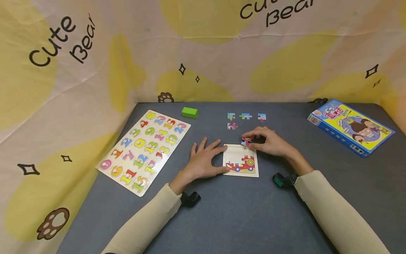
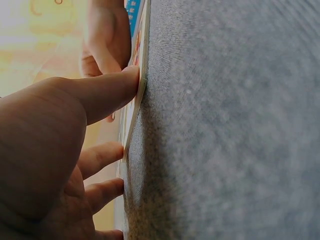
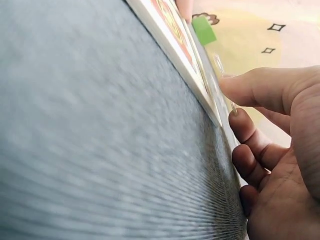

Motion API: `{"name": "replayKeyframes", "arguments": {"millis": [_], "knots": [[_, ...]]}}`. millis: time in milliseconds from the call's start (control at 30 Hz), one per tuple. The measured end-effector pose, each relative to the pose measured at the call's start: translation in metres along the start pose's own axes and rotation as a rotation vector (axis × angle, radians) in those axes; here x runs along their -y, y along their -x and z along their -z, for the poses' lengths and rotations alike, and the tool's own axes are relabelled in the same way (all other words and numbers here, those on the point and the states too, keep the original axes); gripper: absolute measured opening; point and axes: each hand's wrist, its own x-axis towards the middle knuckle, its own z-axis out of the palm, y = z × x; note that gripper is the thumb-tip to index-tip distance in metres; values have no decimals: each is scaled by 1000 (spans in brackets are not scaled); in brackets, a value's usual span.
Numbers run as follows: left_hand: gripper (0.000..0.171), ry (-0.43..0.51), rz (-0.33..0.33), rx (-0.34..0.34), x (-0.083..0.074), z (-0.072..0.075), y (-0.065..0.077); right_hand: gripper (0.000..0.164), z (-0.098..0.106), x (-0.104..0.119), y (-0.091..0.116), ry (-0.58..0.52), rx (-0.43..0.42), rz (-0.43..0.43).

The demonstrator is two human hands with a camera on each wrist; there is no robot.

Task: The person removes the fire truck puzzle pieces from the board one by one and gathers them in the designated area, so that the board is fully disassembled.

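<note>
1. I take the small puzzle tray (image 1: pixel 240 160) as my landmark; it lies flat on the grey bench (image 1: pixel 241 215), with a red train picture filling its lower part.
2. My left hand (image 1: pixel 203 160) lies spread and flat at the tray's left edge, fingers straight; in the left wrist view its thumb (image 2: pixel 107 90) presses against the tray's rim (image 2: pixel 136 95).
3. My right hand (image 1: pixel 269 141) sits at the tray's upper right corner, pinching a red and blue puzzle piece (image 1: pixel 245 141) between thumb and fingertips, just over that corner. In the right wrist view, the thin piece (image 3: pixel 223 77) stands on edge by the fingers (image 3: pixel 250 87).
4. Beyond the tray, four loose pieces (image 1: pixel 245 116) lie in a small group, apart from it.
5. Left of the tray rests a number puzzle board (image 1: pixel 144 150); a green block (image 1: pixel 189 112) lies beyond that board's far corner.
6. Far right of the tray lies a blue and yellow box (image 1: pixel 350 126).
</note>
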Motion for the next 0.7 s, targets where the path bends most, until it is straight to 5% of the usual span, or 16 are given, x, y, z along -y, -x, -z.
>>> {"name": "replayKeyframes", "arguments": {"millis": [700], "knots": [[78,20,-13,-16,0,1,1,34,14,-10,-35,107,-35,-45]]}}
